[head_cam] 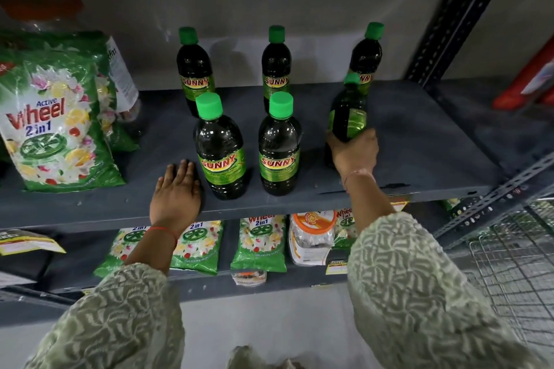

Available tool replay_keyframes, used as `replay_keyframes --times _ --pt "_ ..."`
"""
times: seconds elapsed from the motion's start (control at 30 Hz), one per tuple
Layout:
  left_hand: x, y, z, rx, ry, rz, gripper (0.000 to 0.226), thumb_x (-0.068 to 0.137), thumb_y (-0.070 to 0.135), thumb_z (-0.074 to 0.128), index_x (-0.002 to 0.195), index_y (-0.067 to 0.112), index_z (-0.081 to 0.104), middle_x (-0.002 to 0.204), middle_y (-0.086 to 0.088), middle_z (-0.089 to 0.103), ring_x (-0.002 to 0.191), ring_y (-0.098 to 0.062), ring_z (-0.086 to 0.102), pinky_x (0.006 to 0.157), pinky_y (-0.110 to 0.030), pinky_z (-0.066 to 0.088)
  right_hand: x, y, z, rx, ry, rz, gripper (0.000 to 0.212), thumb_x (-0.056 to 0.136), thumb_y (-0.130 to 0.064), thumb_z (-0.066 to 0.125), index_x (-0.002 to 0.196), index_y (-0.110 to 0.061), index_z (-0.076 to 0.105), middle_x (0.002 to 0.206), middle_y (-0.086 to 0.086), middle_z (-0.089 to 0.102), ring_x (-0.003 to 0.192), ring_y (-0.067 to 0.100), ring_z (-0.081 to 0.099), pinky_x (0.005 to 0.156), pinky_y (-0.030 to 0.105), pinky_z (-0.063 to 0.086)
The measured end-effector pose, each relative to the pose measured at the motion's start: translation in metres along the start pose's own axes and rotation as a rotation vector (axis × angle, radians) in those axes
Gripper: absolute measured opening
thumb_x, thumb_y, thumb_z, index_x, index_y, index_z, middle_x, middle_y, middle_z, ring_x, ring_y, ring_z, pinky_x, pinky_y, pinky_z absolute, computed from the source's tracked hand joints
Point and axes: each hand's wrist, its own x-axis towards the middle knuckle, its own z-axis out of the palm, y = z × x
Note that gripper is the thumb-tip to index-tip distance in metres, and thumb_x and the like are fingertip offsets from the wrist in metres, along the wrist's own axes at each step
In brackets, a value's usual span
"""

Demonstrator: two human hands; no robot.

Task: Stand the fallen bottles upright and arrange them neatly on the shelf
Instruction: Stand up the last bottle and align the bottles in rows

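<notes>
Now our right hand point(355, 153) wraps the base of a tilted bottle point(347, 112) at three o'clock on the shelf point(419, 141), label turned away. Our left hand point(177, 189) lies flat, fingers loose, at nine o'clock beside five upright bottles point(220, 147). Detergent bag point(57, 117) stands far left.

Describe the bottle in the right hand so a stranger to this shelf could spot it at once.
Start at the grey shelf with the Wheel detergent bag at its left end, then look at the six green-capped Sunny bottles. The held bottle is the front one on the right, gripped low by the right hand. Unlike its neighbours, its label name faces away.
</notes>
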Motion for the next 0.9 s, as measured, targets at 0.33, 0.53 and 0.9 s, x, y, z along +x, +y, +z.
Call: replay_keyframes --times 0.33,0.53,0.9 --pt "-0.001 0.000 0.000 0.002 -0.009 -0.012 0.050 0.097 0.026 0.025 0.145 0.015 0.016 0.157 -0.002 0.015 0.146 -0.025 0.008 0.120 -0.040 0.010 -0.022 0.014 0.016 0.208 -0.090 -0.269 0.096 0.062 -0.023 0.083 0.136 0.000 0.027 0.130 0.023 0.045 0.119 0.035 0.043 0.104 0.043 0.038" --pt "-0.001 0.000 -0.001 0.008 -0.014 -0.008 0.051 0.097 0.027 0.024 0.146 0.015 0.014 0.158 -0.002 0.013 0.146 -0.024 0.007 0.120 -0.039 0.009 -0.024 0.016 0.020 0.092 -0.017 -0.261 0.100 0.053 -0.029 0.086 0.132 0.003 0.034 0.123 0.028 0.043 0.115 0.041 0.040 0.101 0.050 0.036" --pt "-0.002 0.002 -0.002 0.019 -0.019 -0.013 0.051 0.097 0.028 0.023 0.146 0.016 0.013 0.158 -0.001 0.012 0.146 -0.023 0.006 0.120 -0.038 0.009 -0.025 0.015 0.020 0.151 -0.089 -0.243 0.109 0.054 -0.035 0.083 0.141 -0.008 0.023 0.136 0.019 0.039 0.127 0.035 0.036 0.109 0.049 0.031"
